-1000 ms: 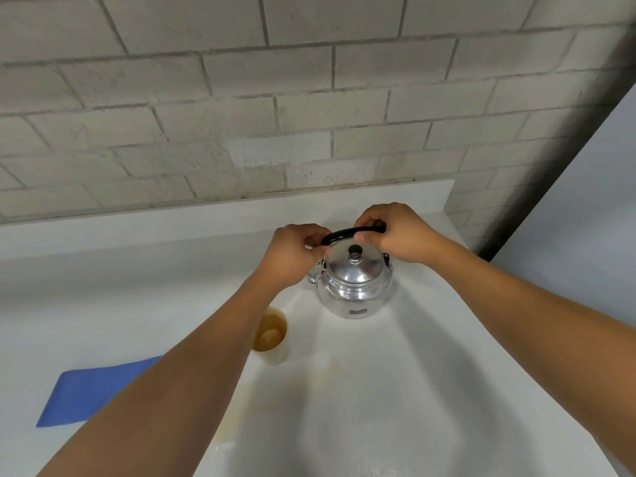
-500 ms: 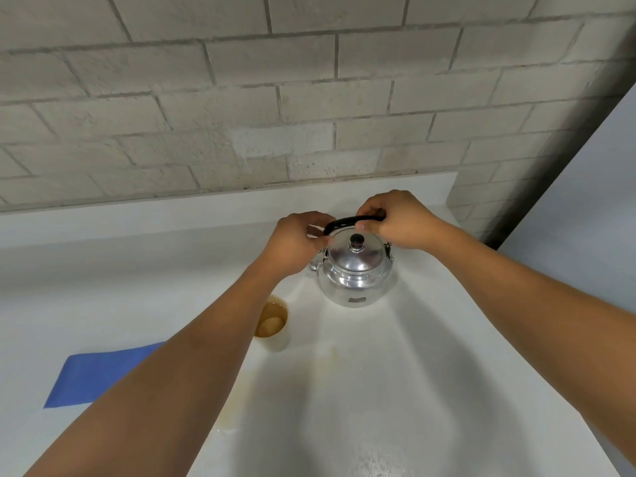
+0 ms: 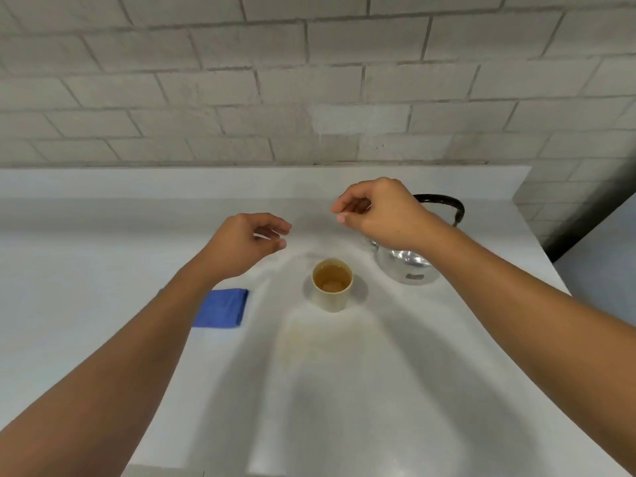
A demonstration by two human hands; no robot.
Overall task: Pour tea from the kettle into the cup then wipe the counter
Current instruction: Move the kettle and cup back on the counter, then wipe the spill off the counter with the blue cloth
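Observation:
A shiny metal kettle with a black handle stands on the white counter at the back right, partly hidden behind my right hand. A cream cup holding brown tea stands left of it. My right hand hovers in front of the kettle with loosely curled fingers, holding nothing. My left hand hovers left of the cup, fingers curled and apart, empty. A folded blue cloth lies flat on the counter under my left forearm. A faint brownish stain marks the counter in front of the cup.
A grey brick wall rises behind the counter's low white backsplash. The counter ends at the right edge, where a dark gap and a grey surface show.
Both hands have let go of the kettle handle and drawn back to the left. The view has swung left, so kettle and cup sit further right.

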